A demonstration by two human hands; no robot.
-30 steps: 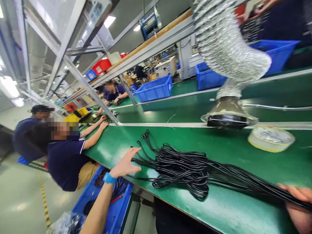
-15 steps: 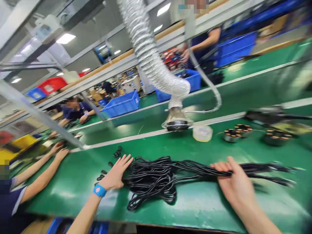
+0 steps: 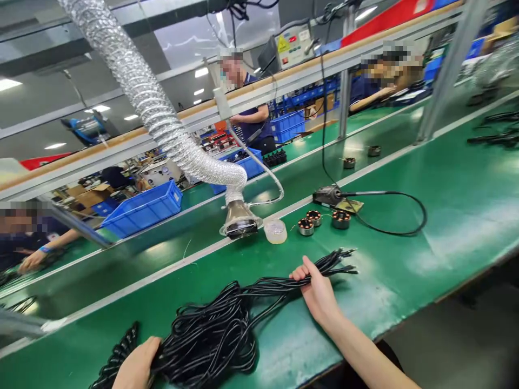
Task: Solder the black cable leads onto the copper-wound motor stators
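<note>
A loose bundle of long black cables point(image 3: 213, 332) lies across the green bench in front of me. My right hand point(image 3: 319, 294) is closed around the bundle's right part, with the bare-looking cable tips poking out past the fist. At the bundle's left end, my left hand point(image 3: 137, 364) curls over the cables; its fingertips are mostly hidden. Just left of that hand, a row of ribbed black cable ends point(image 3: 124, 346) fans out on the bench.
Beyond the cables stand a fume hood nozzle point(image 3: 242, 221) on a silver duct, a roll of clear tape point(image 3: 275, 231) and several copper-wound stators point(image 3: 305, 227). A black corded tool point(image 3: 327, 196) lies farther right. Co-workers and a blue crate point(image 3: 141, 210) are across the bench.
The view has swung right. My left hand, spread flat beside the bundle before, now curls around its left end. My right hand keeps its grip on the cables.
</note>
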